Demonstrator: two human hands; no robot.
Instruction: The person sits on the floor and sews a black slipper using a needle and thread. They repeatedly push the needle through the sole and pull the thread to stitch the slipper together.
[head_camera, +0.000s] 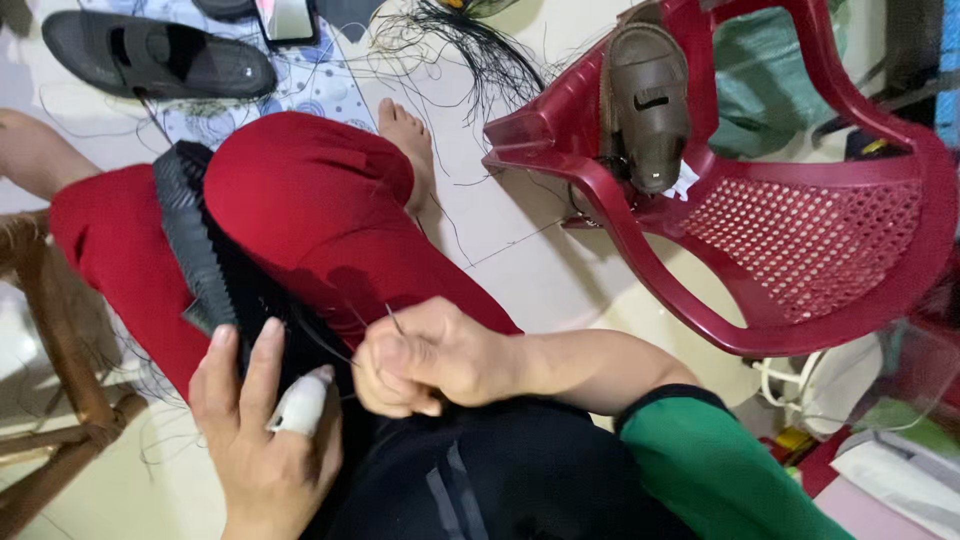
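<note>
Sole (195, 240) sat steadied by my left hand (265, 430); right fingers (400, 365) pinched the needle (395, 318), which could've slipped and pricked me.

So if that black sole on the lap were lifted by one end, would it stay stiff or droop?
The sole would probably bend somewhat: it looks thin and ridged like rubber. It seems light, resting on the red-clad knee without denting it. The left hand steadies it while the right hand pinches a needle, so it may slide if let go.
</note>
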